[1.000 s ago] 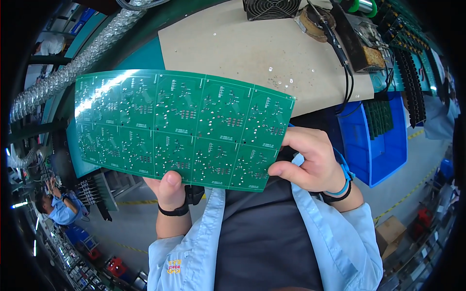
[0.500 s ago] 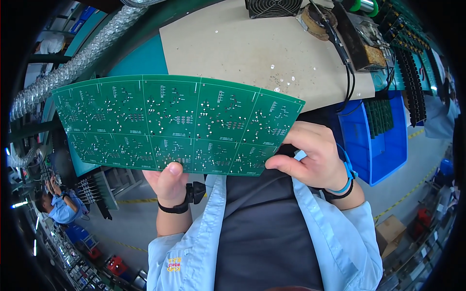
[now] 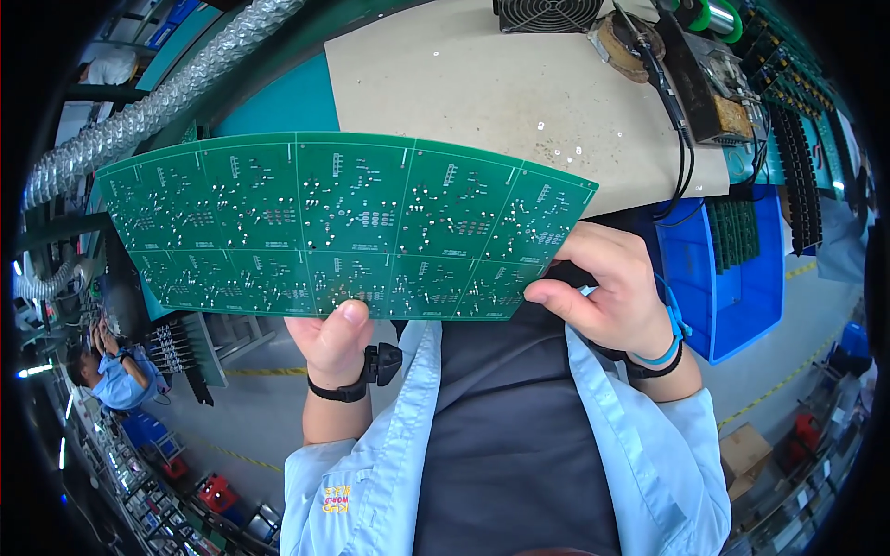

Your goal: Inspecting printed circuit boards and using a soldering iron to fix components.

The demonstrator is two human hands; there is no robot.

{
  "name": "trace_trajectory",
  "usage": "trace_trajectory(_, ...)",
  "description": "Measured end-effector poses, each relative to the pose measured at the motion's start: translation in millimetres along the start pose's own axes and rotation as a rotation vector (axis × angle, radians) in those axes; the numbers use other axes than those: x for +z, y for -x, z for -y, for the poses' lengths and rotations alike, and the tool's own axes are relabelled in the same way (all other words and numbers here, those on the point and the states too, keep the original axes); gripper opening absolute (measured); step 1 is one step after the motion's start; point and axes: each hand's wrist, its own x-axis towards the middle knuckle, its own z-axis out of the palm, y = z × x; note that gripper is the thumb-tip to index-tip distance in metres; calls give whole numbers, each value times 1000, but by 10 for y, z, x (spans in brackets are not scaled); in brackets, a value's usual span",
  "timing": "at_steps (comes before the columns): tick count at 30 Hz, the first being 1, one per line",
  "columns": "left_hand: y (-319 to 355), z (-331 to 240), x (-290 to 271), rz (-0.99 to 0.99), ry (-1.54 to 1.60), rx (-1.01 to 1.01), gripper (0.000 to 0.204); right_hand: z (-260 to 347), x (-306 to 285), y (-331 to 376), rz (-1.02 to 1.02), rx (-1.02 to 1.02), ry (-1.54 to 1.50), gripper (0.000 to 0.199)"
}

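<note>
A wide green circuit board panel (image 3: pixel 352 250), dotted with solder joints and scored into several smaller boards, is held up in front of me above the table's near edge. At its lower edge my left hand (image 3: pixel 336 341) is closed on it, thumb on the face and the other fingers hidden behind. My right hand (image 3: pixel 607 287) grips the right end, with its thumb by the lower right corner and its fingers partly behind. A black strap is on my left wrist; a blue band and a dark one circle my right wrist.
A tan sheet (image 3: pixel 464 93) with small white scraps covers the table. At the back right stand a soldering iron (image 3: pixel 654 65), a solder spool (image 3: pixel 718 18) and a fan (image 3: pixel 549 13). Right of me, a blue bin (image 3: pixel 742 306) holds green boards. A co-worker (image 3: pixel 120 375) sits far left.
The panel and both my hands keep nearly the same pose, the panel tilting slightly. The whole view has shifted a little, so the table and bin appear farther right.
</note>
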Motion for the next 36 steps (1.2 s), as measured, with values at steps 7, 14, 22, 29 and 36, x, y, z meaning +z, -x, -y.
trace_trajectory(7,61,-6,37,-65,-36,-11,65,9,10,41,-1,28,6,25)
trace_trajectory(14,113,-36,53,-22,-99,5,61,14,16,71,-26,78,-17,25)
trace_trajectory(22,85,-103,74,-92,-220,55,60,13,6,58,146,171,21,26)
trace_trajectory(29,-160,-158,153,-122,-128,35,57,-164,1,114,71,142,89,27)
trace_trajectory(36,-169,-180,159,-114,-65,-1,57,-160,-78,100,-21,152,98,28)
